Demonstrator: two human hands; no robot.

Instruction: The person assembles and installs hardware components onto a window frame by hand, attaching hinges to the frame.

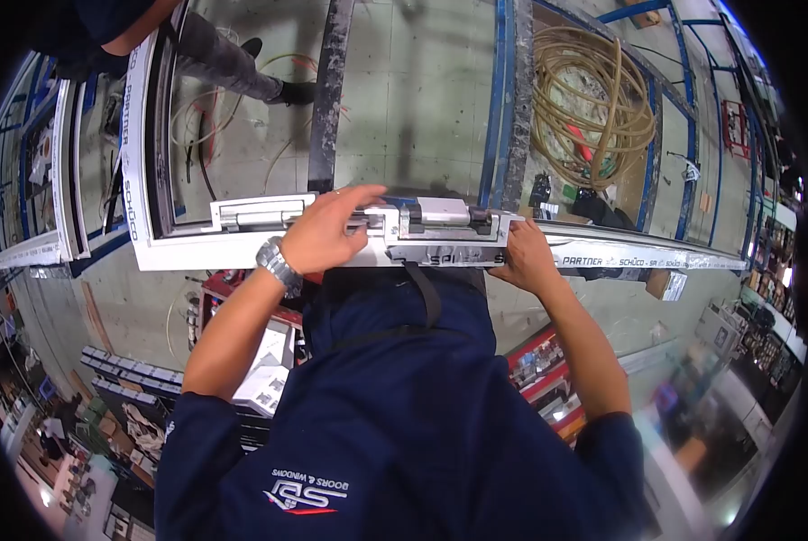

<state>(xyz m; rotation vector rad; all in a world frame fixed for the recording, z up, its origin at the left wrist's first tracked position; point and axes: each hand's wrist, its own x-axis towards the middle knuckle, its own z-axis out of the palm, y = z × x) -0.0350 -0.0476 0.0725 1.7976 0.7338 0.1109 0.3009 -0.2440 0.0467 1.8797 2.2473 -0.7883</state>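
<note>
A white profile frame (602,257) with printed protective film lies across in front of me at waist height. On its near rail sits a white fixture (445,213) with a silver block and dark end pieces. A second white piece (260,212) with a silver bar sits to its left on the same rail. My left hand (325,233) lies over the rail between the two, fingers stretched to the right and thumb apart. At the fixture's right end, my right hand (530,257) grips across the rail, thumb on the near side; its fingertips are partly hidden.
Blue metal supports (499,108) carry the frame. A coiled tan hose (593,113) lies beyond on the right. Another person's leg (233,68) shows at upper left. Red-edged trolleys (539,370) stand behind me, and a second white frame (66,171) is at far left.
</note>
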